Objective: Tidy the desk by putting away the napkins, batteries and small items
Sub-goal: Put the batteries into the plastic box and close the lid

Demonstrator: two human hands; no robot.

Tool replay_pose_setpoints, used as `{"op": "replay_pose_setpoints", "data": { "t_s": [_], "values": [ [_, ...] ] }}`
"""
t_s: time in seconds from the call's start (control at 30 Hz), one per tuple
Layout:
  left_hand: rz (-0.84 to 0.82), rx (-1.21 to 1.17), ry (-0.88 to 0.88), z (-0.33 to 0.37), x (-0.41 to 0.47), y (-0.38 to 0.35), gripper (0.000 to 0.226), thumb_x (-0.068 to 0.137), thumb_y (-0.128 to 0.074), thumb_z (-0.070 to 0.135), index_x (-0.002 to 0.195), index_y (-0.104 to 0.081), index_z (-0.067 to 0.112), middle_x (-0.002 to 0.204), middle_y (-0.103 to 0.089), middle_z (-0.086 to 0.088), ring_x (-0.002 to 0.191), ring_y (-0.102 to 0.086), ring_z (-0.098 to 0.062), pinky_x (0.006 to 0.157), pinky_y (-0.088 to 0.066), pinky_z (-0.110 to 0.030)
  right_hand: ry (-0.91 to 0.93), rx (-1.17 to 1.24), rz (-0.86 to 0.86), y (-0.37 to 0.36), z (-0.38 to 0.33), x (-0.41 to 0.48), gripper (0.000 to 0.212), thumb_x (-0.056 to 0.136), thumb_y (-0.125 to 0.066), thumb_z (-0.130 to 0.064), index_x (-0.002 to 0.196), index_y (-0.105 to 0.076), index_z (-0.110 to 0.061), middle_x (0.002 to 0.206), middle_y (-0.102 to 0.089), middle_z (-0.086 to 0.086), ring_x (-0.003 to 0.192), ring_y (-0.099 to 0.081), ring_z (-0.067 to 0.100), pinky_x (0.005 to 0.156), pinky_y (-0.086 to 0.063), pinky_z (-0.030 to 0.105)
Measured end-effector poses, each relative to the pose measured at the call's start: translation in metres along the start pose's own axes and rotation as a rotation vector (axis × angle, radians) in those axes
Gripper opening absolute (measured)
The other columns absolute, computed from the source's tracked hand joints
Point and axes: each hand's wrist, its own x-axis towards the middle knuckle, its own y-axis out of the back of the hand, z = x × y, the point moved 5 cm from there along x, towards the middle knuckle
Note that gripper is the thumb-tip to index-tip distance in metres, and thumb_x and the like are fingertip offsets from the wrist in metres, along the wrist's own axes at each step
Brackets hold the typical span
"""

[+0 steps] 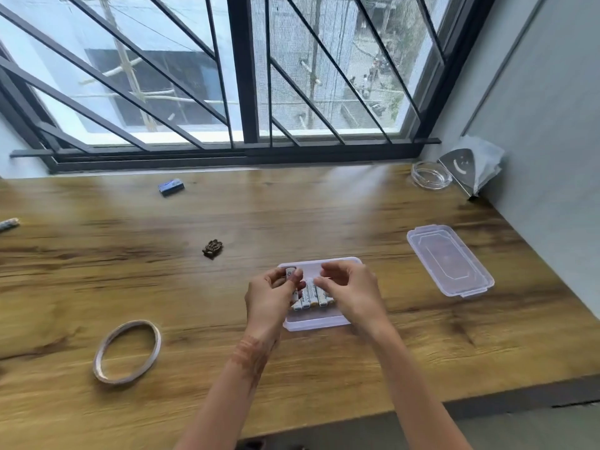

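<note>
A clear plastic box (pixel 316 323) sits on the wooden desk (pixel 194 287) in front of me. Several white batteries (pixel 312 297) lie side by side inside it. My left hand (pixel 271 295) hovers over the box's left end and pinches one battery (pixel 290 273) between thumb and fingers. My right hand (pixel 352 292) hangs over the box's right half, fingers curled and apart, holding nothing I can see. The box's clear lid (pixel 449 259) lies to the right. Napkins stand in a metal holder (pixel 472 168) at the far right corner.
A tape ring (pixel 127 351) lies at the near left. A small brown object (pixel 213 247) rests left of the box, a small blue item (pixel 171 186) near the window, a glass ashtray (pixel 430 175) beside the napkin holder. Something pale (pixel 8 225) pokes in at the left edge.
</note>
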Motion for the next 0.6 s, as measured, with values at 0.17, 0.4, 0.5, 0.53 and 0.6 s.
{"op": "replay_pose_setpoints", "data": {
  "t_s": [0.17,0.4,0.5,0.53,0.6],
  "values": [
    [-0.021,0.028,-0.020,0.002,-0.001,-0.018,0.011,0.091,-0.056,0.015,0.090,-0.064,0.007,0.063,-0.065,0.004,0.051,-0.057,-0.001,0.056,-0.049,-0.018,0.031,0.269,-0.063,-0.009,-0.009,-0.013,0.015,0.075,-0.075,-0.008,0.088,-0.071,-0.015,0.083,-0.074,0.003,0.080,-0.069,0.014,0.077,-0.054,0.030],
    [-0.150,0.065,-0.009,0.001,-0.013,-0.024,0.025,0.097,-0.041,0.008,0.084,-0.060,0.014,0.082,-0.062,-0.011,0.080,-0.055,-0.022,0.071,-0.047,-0.033,-0.023,0.284,-0.108,-0.003,-0.008,-0.018,0.013,0.068,-0.080,-0.010,0.076,-0.070,-0.015,0.075,-0.074,0.004,0.072,-0.070,0.013,0.069,-0.055,0.024],
    [-0.190,0.139,-0.030,0.000,-0.017,-0.025,0.025,0.097,-0.039,0.005,0.110,-0.061,0.006,0.100,-0.065,-0.017,0.087,-0.056,-0.015,0.078,-0.046,-0.027,-0.062,0.189,-0.051,0.002,-0.006,-0.016,0.015,0.067,-0.080,-0.009,0.074,-0.069,-0.016,0.072,-0.072,0.003,0.067,-0.067,0.010,0.063,-0.051,0.019],
    [-0.168,0.240,-0.099,0.004,-0.018,-0.023,0.028,0.097,-0.040,0.005,0.118,-0.058,0.004,0.108,-0.065,-0.015,0.087,-0.055,-0.011,0.076,-0.044,-0.021,-0.059,0.086,0.025,0.009,-0.004,-0.014,0.015,0.068,-0.079,-0.009,0.072,-0.067,-0.016,0.070,-0.071,0.001,0.065,-0.066,0.009,0.062,-0.051,0.017],
    [-0.074,0.543,-0.324,0.014,-0.021,-0.016,0.034,0.095,-0.044,0.006,0.128,-0.052,0.007,0.117,-0.061,-0.003,0.100,-0.057,-0.014,0.081,-0.038,-0.015,-0.017,-0.221,0.189,0.026,-0.005,-0.008,0.009,0.069,-0.075,-0.010,0.072,-0.068,-0.015,0.068,-0.069,0.000,0.066,-0.065,0.012,0.066,-0.052,0.022]
  ]
}}
